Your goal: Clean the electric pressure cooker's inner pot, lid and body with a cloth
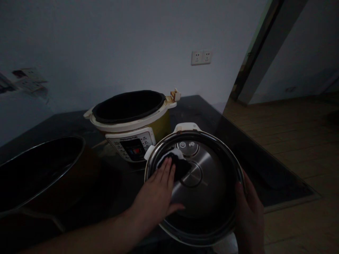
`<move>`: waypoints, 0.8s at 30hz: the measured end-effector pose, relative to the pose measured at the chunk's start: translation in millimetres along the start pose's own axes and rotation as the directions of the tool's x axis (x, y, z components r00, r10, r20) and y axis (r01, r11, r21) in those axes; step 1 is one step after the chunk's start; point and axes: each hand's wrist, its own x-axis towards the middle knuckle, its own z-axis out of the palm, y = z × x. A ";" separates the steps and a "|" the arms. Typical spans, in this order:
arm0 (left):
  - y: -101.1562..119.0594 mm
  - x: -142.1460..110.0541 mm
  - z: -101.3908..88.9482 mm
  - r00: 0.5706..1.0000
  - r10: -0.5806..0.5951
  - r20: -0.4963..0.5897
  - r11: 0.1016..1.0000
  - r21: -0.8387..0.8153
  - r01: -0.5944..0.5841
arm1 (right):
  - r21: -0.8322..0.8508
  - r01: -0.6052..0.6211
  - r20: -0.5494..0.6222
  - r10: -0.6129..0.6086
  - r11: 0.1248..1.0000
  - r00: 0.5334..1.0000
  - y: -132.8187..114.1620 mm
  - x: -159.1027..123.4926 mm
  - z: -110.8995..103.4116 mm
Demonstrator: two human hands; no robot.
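A round pressure cooker lid (209, 197) is tilted with its shiny metal underside facing me; a dark ring runs round its edge. With fingers stretched out flat and thumb apart, my left hand (157, 192) presses a black and white cloth (178, 167) against the upper left of that underside. The palm does not close round the cloth. At the lid's right rim, my right hand (250, 211) grips the edge, its thumb over the front and the other fingers mostly hidden behind.
An electric pressure cooker (129, 132) stands lidless behind the lid, its control panel facing me. A large dark pot (79, 169) is at the left. Both are on a black countertop (201, 109), whose right edge borders a floor (291, 141). Wall sockets (201, 58) are behind.
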 end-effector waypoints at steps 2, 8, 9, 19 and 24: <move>-7.1 11.6 -1.4 0.997 0.010 -0.078 0.998 0.058 -0.006 | 0.003 -0.003 0.000 0.003 1.000 1.000 -0.9 -0.1 0.2; -9.1 12.7 0.7 0.995 0.044 -0.092 0.988 0.152 -0.030 | 0.035 -0.011 0.016 0.010 0.999 1.000 -1.6 -0.5 0.4; -7.4 8.1 1.4 0.996 0.057 -0.062 0.988 0.147 -0.048 | 0.028 -0.007 0.020 0.007 1.000 1.000 -1.9 -0.5 0.4; 6.0 -30.1 -15.1 0.890 0.437 0.128 0.878 -0.276 -0.391 | 0.020 0.004 0.013 -0.004 1.000 1.000 2.4 2.4 0.7; 13.4 -19.8 -14.9 0.811 0.585 0.027 0.753 -0.389 -0.530 | 0.063 -0.003 0.002 0.003 0.998 1.000 2.3 2.6 2.0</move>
